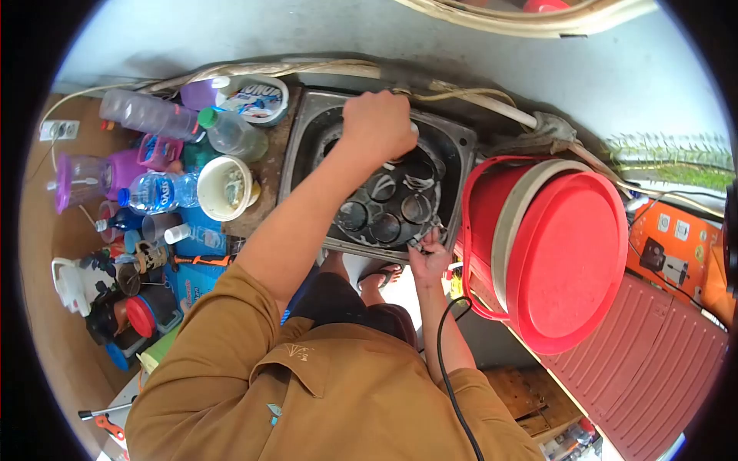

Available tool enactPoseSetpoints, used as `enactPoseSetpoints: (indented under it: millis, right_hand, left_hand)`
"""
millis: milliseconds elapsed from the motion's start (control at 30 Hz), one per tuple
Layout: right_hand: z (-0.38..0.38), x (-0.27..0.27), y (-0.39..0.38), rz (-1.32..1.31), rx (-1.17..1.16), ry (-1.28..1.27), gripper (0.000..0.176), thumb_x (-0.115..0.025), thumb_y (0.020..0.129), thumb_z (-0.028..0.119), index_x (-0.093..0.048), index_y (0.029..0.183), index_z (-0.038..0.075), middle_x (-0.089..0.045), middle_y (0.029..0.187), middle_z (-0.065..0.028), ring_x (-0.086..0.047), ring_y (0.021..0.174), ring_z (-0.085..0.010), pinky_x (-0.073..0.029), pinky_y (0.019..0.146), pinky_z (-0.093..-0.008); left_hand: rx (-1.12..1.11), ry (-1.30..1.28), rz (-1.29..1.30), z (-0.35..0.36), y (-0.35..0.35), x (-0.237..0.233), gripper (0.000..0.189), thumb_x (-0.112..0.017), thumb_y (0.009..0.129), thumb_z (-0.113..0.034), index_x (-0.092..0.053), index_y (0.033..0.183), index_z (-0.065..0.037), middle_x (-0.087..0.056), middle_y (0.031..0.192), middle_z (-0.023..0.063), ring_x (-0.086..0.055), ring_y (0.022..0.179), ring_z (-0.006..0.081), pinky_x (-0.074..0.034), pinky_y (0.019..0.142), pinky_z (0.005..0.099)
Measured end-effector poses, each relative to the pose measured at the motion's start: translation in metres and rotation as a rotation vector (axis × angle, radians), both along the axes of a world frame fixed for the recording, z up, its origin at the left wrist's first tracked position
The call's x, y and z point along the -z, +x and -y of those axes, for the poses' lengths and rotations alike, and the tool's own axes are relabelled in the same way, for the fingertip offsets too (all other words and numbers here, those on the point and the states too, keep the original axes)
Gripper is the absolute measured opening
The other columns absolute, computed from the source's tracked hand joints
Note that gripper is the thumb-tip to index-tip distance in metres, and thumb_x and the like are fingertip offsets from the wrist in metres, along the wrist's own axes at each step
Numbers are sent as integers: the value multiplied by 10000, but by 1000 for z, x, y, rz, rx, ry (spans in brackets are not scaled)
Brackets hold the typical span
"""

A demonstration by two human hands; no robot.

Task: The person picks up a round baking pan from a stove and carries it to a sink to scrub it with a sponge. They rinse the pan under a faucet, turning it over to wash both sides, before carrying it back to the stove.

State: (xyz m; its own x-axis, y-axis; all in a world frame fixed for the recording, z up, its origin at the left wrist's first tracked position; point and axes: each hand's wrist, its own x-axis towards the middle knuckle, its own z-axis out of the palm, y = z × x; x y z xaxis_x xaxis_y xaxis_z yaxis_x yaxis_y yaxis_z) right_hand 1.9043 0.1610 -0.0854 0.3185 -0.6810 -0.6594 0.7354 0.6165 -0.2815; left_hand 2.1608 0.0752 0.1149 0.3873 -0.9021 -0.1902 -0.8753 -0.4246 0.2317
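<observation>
A black pan with several round wells (384, 227) lies tilted in the metal sink (286, 173), with white suds over it. My left hand (378, 127) is closed in a fist above the far part of the pan, near the tap. Small light bits show at its edge, but what it grips is hidden. At the near right rim of the pan, my right hand (430, 257) has its fingers closed on the edge, with suds on the fingertips.
Right of the sink stands a red bucket with a red lid (569, 261). Bottles, cups and a white tub (223, 188) crowd the left side. A black cable (442, 346) hangs across my right forearm. A pipe (484, 94) runs along the wall.
</observation>
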Motion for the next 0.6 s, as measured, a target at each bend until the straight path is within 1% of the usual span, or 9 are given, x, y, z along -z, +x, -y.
enactPoseSetpoints:
  millis: [100, 133, 167, 233, 267, 300, 400, 533, 600]
  right_hand:
    - [-4, 53, -13, 139, 8, 32, 686, -438, 588, -30, -521, 1266, 33, -606, 1061, -72, -544, 980, -228, -388, 1036, -465]
    - [-4, 51, -9, 151, -8, 11, 632, -440, 602, -37, -536, 1222, 42, -583, 952, -45, -506, 860, -200, -413, 976, -431]
    - [-3, 49, -5, 159, 16, 10, 632, -440, 602, -37, -536, 1222, 42, -583, 952, -45, -506, 860, -200, -413, 976, -431]
    - [-2, 49, 2, 156, 27, 42, 651, -436, 608, -40, -533, 1246, 44, -597, 989, -52, -517, 880, -202, -415, 979, -430]
    - [-1, 54, 2, 209, 8, 14, 693, -426, 618, -42, -510, 1300, 47, -604, 1083, -63, -539, 977, -224, -403, 1014, -451]
    - [-1, 59, 3, 212, 34, 14, 693, -426, 618, -42, -510, 1300, 47, -604, 1083, -63, -539, 977, -224, -403, 1014, -451]
    - [0, 65, 10, 166, 67, 78, 764, -418, 630, -34, -438, 1389, 56, -543, 1322, -99, -481, 1255, -297, -331, 1113, -514]
    - [2, 64, 14, 138, 98, 106, 770, -415, 631, -30, -431, 1396, 55, -532, 1348, -104, -476, 1268, -300, -321, 1119, -529]
    - [3, 54, 16, 106, 83, 106, 773, -412, 630, -26, -431, 1398, 55, -531, 1353, -108, -474, 1273, -303, -312, 1125, -535]
  left_hand:
    - [-193, -16, -134, 5, 0, 5, 384, -626, 823, -367, -728, 894, -4, -713, 947, 217, -697, 924, 360, -555, 803, 467]
    - [-210, -42, -142, 6, 5, 23, 395, -635, 808, -381, -732, 887, -5, -721, 890, 202, -709, 804, 369, -560, 787, 449]
    - [-185, -39, -135, 5, 12, 33, 395, -635, 808, -381, -732, 887, -5, -721, 890, 202, -709, 804, 369, -560, 787, 449]
    - [-371, 11, -699, 4, 23, 49, 488, -625, 816, -430, -700, 898, 45, -697, 762, 211, -702, 668, 315, -569, 701, 405]
    - [-443, -104, -898, 0, 18, 54, 537, -569, 875, -513, -647, 763, 7, -601, 596, 120, -518, 394, 170, -399, 374, 305]
    - [-420, -90, -895, -2, 17, 57, 537, -569, 875, -513, -647, 763, 7, -601, 596, 120, -518, 394, 170, -399, 374, 305]
    - [-671, -325, -1662, -20, 14, 63, 479, -515, 961, -469, -633, 978, -5, -635, 697, 121, -567, 498, 181, -483, 503, 307]
    - [-858, -559, -1444, -46, -9, 153, 446, -515, 987, -392, -628, 1007, 39, -653, 769, 145, -634, 577, 206, -556, 568, 348]
    - [-834, -534, -1763, -55, -30, 203, 377, -455, 1022, -273, -554, 1130, 74, -643, 982, 202, -677, 814, 273, -596, 745, 388]
